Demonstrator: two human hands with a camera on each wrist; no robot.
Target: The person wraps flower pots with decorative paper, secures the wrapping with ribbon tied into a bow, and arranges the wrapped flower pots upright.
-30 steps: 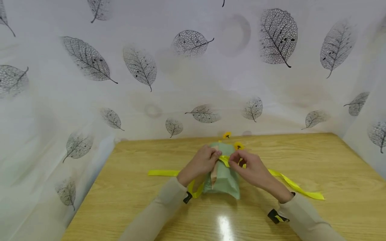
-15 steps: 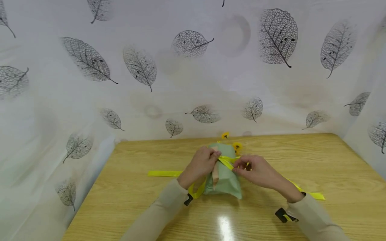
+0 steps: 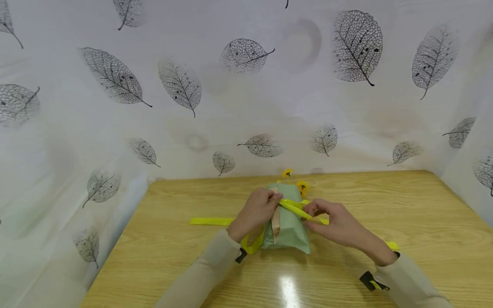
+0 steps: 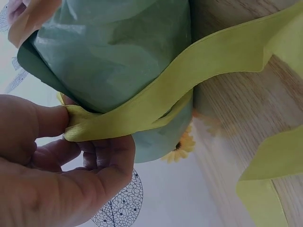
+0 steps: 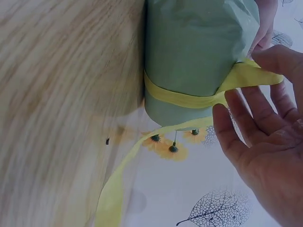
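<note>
A bundle in pale green wrapping paper (image 3: 289,237) lies on the table, yellow flowers (image 3: 302,187) showing past its far end. A yellow ribbon (image 5: 180,98) runs around it. In the head view my left hand (image 3: 257,209) is at the bundle's upper left side, beside a folded tan paper edge (image 3: 275,226). Its thumb and fingers pinch the gathered ribbon (image 4: 132,111) in the left wrist view. To the right of the bundle, my right hand (image 3: 335,222) holds a stretch of ribbon (image 5: 251,76) between thumb and fingers.
One ribbon tail (image 3: 209,221) lies flat on the wooden table (image 3: 173,265) at left, and another piece of ribbon (image 3: 393,245) shows beyond my right wrist. A white leaf-printed sheet (image 3: 246,107) hangs behind the table.
My right hand has moved right and slightly toward me, drawing ribbon out; more of it now stretches between my hands. Less ribbon shows on the table at right. My left hand stays nearly in place.
</note>
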